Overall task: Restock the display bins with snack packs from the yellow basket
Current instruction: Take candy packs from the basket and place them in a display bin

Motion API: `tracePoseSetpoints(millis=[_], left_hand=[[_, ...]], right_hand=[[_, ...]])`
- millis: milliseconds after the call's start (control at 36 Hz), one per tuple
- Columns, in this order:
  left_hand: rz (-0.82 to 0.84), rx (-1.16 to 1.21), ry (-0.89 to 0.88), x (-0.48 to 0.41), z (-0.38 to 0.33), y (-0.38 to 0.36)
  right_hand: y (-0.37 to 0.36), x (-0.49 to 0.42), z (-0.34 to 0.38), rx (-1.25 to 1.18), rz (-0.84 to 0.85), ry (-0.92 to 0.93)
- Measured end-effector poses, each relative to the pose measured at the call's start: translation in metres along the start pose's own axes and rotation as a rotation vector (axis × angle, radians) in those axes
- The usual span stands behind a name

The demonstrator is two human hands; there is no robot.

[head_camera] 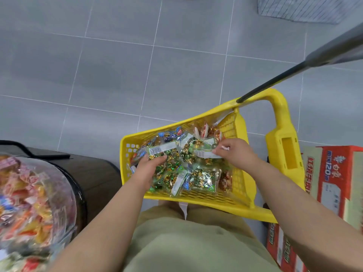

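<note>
A yellow basket stands on the floor in front of me, filled with clear snack packs of green and gold wrapped candies. My left hand reaches into the basket's left side and grips a green snack pack by its edge. My right hand is over the basket's right side, fingers pinching the white label end of another green snack pack. A round display bin with mixed colourful candies sits at the lower left.
The basket's yellow handle frame and a black pull rod rise at the right. Red and white cardboard boxes are stacked to the right. Grey tiled floor stretches ahead. A dark stand holds the display bin.
</note>
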State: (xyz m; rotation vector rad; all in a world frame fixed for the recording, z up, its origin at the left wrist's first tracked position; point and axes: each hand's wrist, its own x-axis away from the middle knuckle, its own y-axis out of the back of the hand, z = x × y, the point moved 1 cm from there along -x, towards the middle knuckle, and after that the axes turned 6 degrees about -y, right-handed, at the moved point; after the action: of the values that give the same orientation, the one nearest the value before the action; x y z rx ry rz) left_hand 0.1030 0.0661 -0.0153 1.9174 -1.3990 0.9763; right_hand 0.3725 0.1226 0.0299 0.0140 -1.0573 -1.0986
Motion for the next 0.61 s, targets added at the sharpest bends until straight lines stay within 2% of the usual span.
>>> tracePoseSetpoints(millis=[83, 167, 250, 306, 417, 500, 611], left_hand=[[0.056, 0.018, 0.028, 0.006, -0.001, -0.004], [0.079, -0.009, 0.016, 0.01, -0.002, -0.005], [0.04, -0.115, -0.025, 0.013, -0.002, -0.002], [0.008, -0.274, -0.077, 0.015, -0.002, 0.002], [0.048, -0.484, -0.196, 0.023, -0.004, 0.006], [0.027, -0.497, -0.203, 0.03, -0.005, 0.003], [0.051, -0.38, -0.168, 0.04, -0.007, -0.008]], right_hand=[[-0.001, 0.008, 0.005, -0.211, 0.024, -0.019], [-0.007, 0.007, 0.007, -0.286, 0.058, -0.037], [-0.011, 0.002, 0.012, -0.244, 0.1, -0.013], [-0.01, -0.002, 0.017, -0.176, 0.145, 0.013], [-0.008, -0.008, 0.026, -0.148, 0.231, -0.02], [-0.016, -0.011, 0.034, -0.204, 0.313, -0.036], [-0.04, -0.01, 0.046, -0.215, 0.279, -0.026]])
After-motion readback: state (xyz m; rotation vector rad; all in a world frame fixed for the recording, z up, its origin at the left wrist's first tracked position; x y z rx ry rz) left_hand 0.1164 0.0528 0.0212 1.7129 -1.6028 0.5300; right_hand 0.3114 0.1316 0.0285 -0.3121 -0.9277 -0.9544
